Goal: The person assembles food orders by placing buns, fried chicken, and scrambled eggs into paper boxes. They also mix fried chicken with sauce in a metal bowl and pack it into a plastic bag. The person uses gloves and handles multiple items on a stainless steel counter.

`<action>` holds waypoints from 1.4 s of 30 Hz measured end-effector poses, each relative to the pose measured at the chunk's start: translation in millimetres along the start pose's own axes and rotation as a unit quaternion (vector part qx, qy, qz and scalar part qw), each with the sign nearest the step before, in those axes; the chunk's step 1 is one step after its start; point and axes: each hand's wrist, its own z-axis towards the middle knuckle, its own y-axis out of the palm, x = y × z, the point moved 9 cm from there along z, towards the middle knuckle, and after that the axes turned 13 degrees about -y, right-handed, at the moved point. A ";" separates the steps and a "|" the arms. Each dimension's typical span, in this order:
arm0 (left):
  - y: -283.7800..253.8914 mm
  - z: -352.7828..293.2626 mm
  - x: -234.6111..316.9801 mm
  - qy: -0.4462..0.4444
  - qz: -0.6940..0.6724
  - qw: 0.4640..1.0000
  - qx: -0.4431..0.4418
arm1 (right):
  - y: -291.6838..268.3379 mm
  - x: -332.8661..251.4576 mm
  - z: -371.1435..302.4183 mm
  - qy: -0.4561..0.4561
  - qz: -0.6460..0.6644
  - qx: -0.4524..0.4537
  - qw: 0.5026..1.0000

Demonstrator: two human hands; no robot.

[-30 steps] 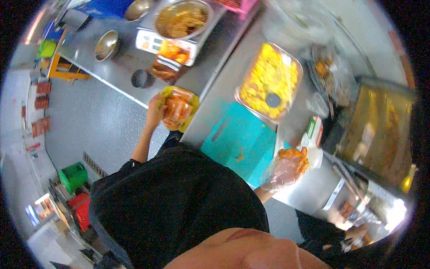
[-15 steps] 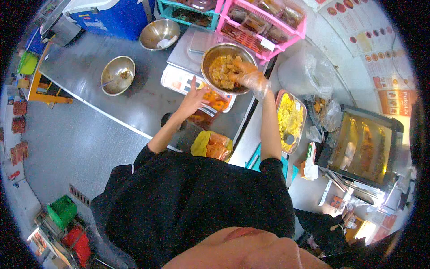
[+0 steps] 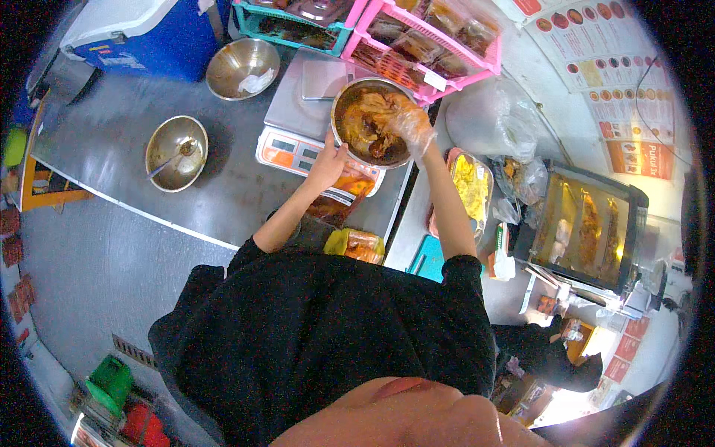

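Observation:
A steel bowl (image 3: 359,159) of saucy brown food (image 3: 363,127), which looks like meat pieces, sits tilted beside the scale (image 3: 287,104). At its near left rim, my left hand (image 3: 328,162) is bare and closed on the edge. Inside the bowl, my right hand (image 3: 408,123) wears a clear plastic glove. Its fingers are curled into the food and partly hidden by it. Below the bowl lie an orange-and-dark packet (image 3: 328,208) and a yellow packet (image 3: 356,244), near my body.
Two more steel bowls, one with a spoon (image 3: 177,159) and one with white paper (image 3: 255,82), stand to the left. Pink (image 3: 477,71) and teal baskets (image 3: 298,41) line the back. On the right are a tray of yellow food (image 3: 471,186) and a glass-fronted warmer (image 3: 585,227).
My left hand has moved from over the scale's front to the bowl's rim. The bowl is tilted more, and my right hand has gathered the food, baring sauce at the bottom.

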 end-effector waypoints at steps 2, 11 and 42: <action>-2.3 0.7 -0.5 -0.041 0.007 0.999 -0.002 | -3.1 -28.6 0.6 -0.128 -0.176 -0.003 0.976; -3.1 17.6 6.7 0.030 0.004 0.999 -0.035 | 19.5 -29.3 8.0 -0.021 -0.296 -0.044 0.954; -6.2 22.7 17.2 -0.043 -0.011 0.996 -0.081 | 16.1 -59.6 10.4 -0.130 -0.310 0.006 0.942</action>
